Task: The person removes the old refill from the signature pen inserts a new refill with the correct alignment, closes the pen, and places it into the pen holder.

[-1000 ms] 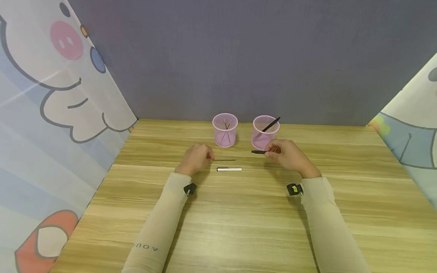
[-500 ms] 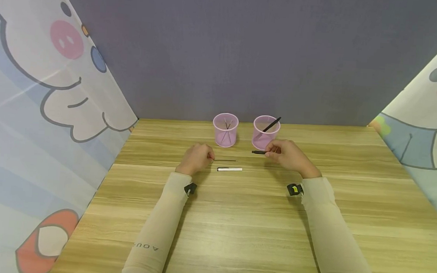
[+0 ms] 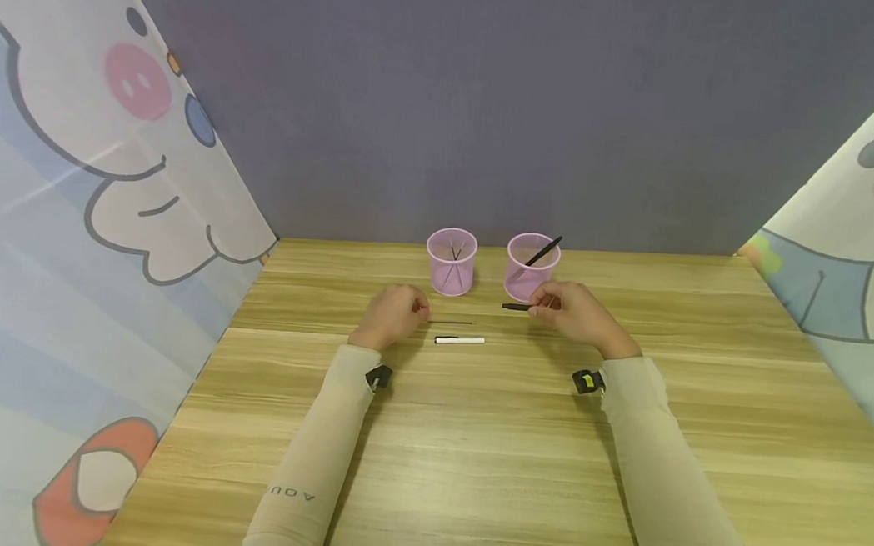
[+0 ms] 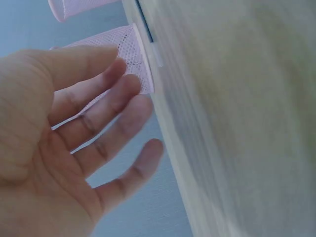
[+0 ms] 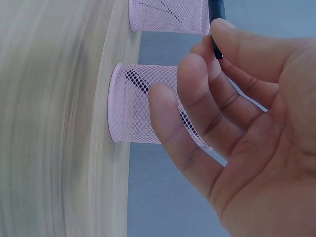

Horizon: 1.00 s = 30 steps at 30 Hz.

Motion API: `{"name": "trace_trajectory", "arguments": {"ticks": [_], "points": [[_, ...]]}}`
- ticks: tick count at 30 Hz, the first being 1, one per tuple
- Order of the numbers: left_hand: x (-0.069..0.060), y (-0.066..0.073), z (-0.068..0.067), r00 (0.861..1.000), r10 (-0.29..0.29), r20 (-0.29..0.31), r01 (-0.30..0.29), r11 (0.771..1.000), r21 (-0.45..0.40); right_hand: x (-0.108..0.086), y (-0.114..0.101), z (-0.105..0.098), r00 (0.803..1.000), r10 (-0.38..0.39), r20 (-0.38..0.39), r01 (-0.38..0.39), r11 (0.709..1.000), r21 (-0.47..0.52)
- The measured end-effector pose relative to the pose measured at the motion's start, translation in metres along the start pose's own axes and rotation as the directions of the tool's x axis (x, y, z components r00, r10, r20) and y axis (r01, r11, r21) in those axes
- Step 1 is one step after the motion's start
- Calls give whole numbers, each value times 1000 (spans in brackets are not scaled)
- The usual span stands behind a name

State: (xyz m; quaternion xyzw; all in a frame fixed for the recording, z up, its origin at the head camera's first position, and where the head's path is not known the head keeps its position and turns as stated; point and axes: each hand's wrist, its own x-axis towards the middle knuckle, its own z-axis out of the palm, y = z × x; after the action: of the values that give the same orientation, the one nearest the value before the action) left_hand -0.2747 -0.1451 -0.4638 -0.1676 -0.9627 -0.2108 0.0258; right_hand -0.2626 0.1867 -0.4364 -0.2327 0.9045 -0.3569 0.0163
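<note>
Before the table's [image 3: 425,473] far edge, both cups [image 3: 451,289] are part-filled; thin stick [image 3: 451,322] and white pen [image 3: 461,340] lie outside, left hand [image 3: 392,314] loose-fingered, right hand [image 3: 580,319] pinching a black pen [image 3: 515,307].

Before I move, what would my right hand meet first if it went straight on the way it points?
Your right hand would probably meet the right pink mesh cup first, the one with a black pen leaning in it; how near it stands is hard to judge.
</note>
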Motion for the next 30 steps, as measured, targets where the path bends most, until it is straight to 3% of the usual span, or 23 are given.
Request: {"name": "trace_trajectory", "arguments": {"ticks": [7, 11, 14, 20, 30], "points": [[1, 7, -7, 994, 40, -103, -46, 997, -56, -1, 0, 1, 1000, 4, 9, -4, 1000, 14], [3, 16, -13, 977, 59, -203, -77, 993, -84, 0, -1, 1, 1000, -2, 5, 2, 1000, 22], [6, 25, -19, 964, 79, -252, -95, 994, -51, 0, -1, 1, 1000, -7, 3, 7, 1000, 21], [25, 44, -36, 970, 117, -211, -108, 993, 55, 0, -2, -1, 1000, -3, 3, 3, 1000, 19], [71, 47, -53, 994, 42, -106, -24, 986, 163, 1, -4, 1, 1000, -13, 7, 12, 1000, 6]]}}
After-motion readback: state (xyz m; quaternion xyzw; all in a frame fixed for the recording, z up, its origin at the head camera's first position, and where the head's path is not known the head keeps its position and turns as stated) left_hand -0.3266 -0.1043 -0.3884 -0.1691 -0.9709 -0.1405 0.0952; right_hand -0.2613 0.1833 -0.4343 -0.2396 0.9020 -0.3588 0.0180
